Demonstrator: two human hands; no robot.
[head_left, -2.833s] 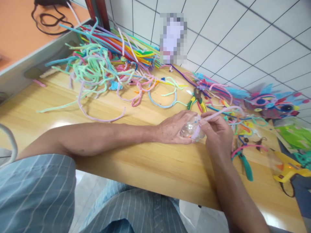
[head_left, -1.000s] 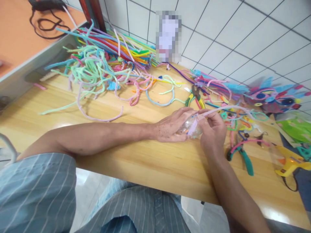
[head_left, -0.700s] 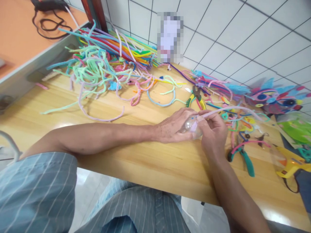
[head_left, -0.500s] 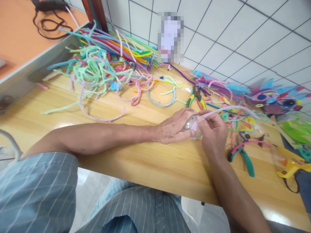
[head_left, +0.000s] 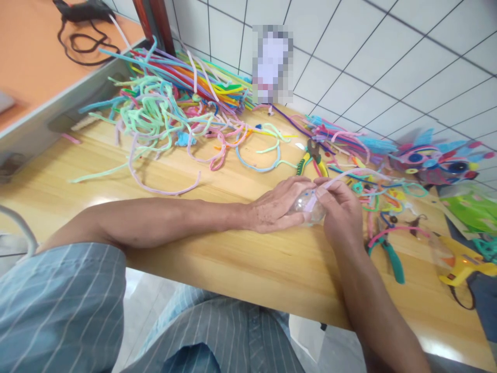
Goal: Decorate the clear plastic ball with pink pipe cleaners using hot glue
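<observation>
My left hand (head_left: 277,205) is wrapped round the left side of a clear, rounded plastic piece (head_left: 311,213), low over the wooden table. Fingers of my right hand (head_left: 341,210) pinch a pale lilac pipe cleaner (head_left: 353,172) against the top of that piece. One stretch of the pipe cleaner lies across the clear surface; its free part arches off to the right. My left fingers and palm hide part of the clear piece. Just beyond my hands lie pliers with yellow-green handles (head_left: 304,162).
Tangled pipe cleaners (head_left: 147,111) fill the back left. At right lie teal-handled pliers (head_left: 395,263), a yellow glue gun (head_left: 462,261) and scattered scraps. Decorated figures (head_left: 435,160) and a phone-like, pixelated object (head_left: 272,65) stand by the tiled wall. The table's front edge (head_left: 240,298) runs before my lap.
The pipe cleaner's free end has dropped slightly and shifted left, and more of the clear piece shows. Both hands keep their hold; the view has shifted a little.
</observation>
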